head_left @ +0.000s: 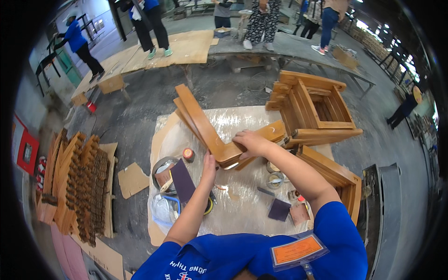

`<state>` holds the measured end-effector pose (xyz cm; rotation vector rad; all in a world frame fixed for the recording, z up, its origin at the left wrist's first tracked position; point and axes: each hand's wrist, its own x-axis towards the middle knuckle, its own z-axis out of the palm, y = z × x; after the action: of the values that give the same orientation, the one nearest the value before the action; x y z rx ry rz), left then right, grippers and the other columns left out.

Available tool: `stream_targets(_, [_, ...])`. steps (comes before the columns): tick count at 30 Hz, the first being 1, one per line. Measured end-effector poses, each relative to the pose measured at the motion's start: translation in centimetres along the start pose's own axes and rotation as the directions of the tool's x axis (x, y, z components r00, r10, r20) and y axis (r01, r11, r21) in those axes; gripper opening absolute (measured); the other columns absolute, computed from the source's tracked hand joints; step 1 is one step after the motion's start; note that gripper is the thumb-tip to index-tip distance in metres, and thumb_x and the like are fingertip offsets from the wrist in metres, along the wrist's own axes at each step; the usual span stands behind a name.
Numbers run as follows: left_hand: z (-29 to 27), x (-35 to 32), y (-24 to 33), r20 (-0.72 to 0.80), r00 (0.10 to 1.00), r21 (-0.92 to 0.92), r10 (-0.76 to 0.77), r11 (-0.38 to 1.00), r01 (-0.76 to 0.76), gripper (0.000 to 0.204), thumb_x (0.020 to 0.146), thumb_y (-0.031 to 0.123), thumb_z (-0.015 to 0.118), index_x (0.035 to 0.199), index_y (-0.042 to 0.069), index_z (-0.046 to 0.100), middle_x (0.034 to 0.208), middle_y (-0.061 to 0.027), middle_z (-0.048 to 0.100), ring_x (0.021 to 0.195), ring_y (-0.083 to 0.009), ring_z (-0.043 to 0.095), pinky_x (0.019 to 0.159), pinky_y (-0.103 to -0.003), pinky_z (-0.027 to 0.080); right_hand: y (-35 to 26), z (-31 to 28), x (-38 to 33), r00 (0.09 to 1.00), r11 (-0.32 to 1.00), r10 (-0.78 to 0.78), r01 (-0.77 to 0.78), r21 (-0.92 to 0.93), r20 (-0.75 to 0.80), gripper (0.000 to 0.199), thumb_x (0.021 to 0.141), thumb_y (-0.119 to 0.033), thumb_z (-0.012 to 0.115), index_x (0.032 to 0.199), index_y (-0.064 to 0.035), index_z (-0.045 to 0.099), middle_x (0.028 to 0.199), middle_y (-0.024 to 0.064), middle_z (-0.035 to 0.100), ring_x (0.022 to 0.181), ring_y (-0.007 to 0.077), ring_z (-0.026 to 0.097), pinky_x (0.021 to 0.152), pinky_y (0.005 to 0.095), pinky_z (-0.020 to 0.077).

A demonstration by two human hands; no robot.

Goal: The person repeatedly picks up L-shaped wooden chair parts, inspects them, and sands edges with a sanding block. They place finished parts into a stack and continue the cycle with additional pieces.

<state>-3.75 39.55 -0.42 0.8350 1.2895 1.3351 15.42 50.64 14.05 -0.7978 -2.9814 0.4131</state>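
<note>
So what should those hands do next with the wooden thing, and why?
Maybe tilt the glossy brown, L-shaped wooden frame slightly, using both hands. The person's left hand is against its bent corner, and the right hand holds the side going right, so together they could probably steady it while it turns.

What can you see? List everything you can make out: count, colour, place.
Angled wooden pieces: several, brown, centre
Stacked frames: several, brown, right
Wooden pile: many, brown, left floor
Work surface: one, pale, centre
Sheets: two, purple, work surface
Small can: one, red, centre-left
Other containers: several, mixed, work surface
Cardboard: several, tan, left floor
Wall box: one, red, far left
People: at least six, varied clothing, background
Badge: one, orange, chest
Shirt: one, blue, bottom
Left hand: one, bare, against pieces
Right hand: one, bare, on pieces
</note>
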Motion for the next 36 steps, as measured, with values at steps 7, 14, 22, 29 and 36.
stream_targets(7, [1.2, -1.4, 0.5, 0.042, 0.998, -0.347, 0.044, 0.937, -0.027, 0.075, 0.093, 0.065, 0.018, 0.149, 0.016, 0.015, 0.151, -0.0055, 0.022, 0.134, -0.0273, 0.027, 0.105, -0.047, 0.026, -5.8, -5.4, -1.9, 0.913, 0.98, -0.095, 0.155, 0.121, -0.397, 0.06, 0.069, -0.033, 0.074, 0.118, -0.0044, 0.054, 0.106, 0.014, 0.06, 0.1, 0.0322, 0.056, 0.09, 0.0402, 0.0442])
stream_targets(14, [2.1, -1.9, 2.2, -0.062, 0.994, -0.071, -0.095, 0.993, 0.091, 0.074, 0.093, 0.063, 0.029, 0.147, 0.014, 0.019, 0.151, -0.0068, 0.023, 0.136, -0.0333, 0.025, 0.105, -0.052, 0.024, -9.7, -9.3, -16.5, 0.694, 0.855, 0.215, 0.206, 0.476, -0.687, 0.06, 0.074, -0.024, 0.073, 0.124, -0.0007, 0.049, 0.115, 0.0161, 0.059, 0.105, 0.028, 0.058, 0.089, 0.0368, 0.0466])
stream_targets(22, [1.3, -3.1, 2.0, -0.22, 0.972, 0.047, -0.08, 0.995, 0.093, 0.075, 0.092, 0.061, 0.034, 0.149, 0.015, 0.015, 0.153, -0.0103, 0.018, 0.134, -0.0395, 0.027, 0.104, -0.052, 0.029, -9.8, -7.1, -42.7, 0.303, 0.285, 0.831, 0.488, 0.825, -0.466, 0.047, 0.089, -0.03, 0.058, 0.125, -0.0024, 0.046, 0.114, 0.0162, 0.059, 0.087, 0.0314, 0.066, 0.075, 0.0399, 0.0555])
stream_targets(29, [1.2, -4.8, 2.4, -0.334, 0.942, 0.075, -0.041, 0.995, 0.07, 0.077, 0.091, 0.062, 0.036, 0.148, 0.014, 0.017, 0.153, -0.0101, 0.017, 0.134, -0.0419, 0.026, 0.103, -0.053, 0.031, -5.0, 1.6, -56.3, 0.152, 0.107, 0.971, 0.421, 0.901, -0.187, 0.045, 0.094, -0.037, 0.049, 0.119, -0.0008, 0.05, 0.104, 0.0158, 0.063, 0.077, 0.0287, 0.066, 0.066, 0.0373, 0.0562])
stream_targets(36, [2.2, -9.0, 2.1, -0.402, 0.915, 0.07, -0.047, 0.994, 0.082, 0.077, 0.089, 0.064, 0.039, 0.147, 0.016, 0.021, 0.151, -0.0082, 0.022, 0.129, -0.0401, 0.033, 0.1, -0.055, 0.032, 2.2, 7.7, -61.0, 0.298, -0.214, 0.953, 0.504, 0.837, 0.065, 0.052, 0.092, -0.048, 0.048, 0.116, -0.0022, 0.056, 0.104, 0.0124, 0.064, 0.084, 0.0292, 0.066, 0.077, 0.0395, 0.0531])
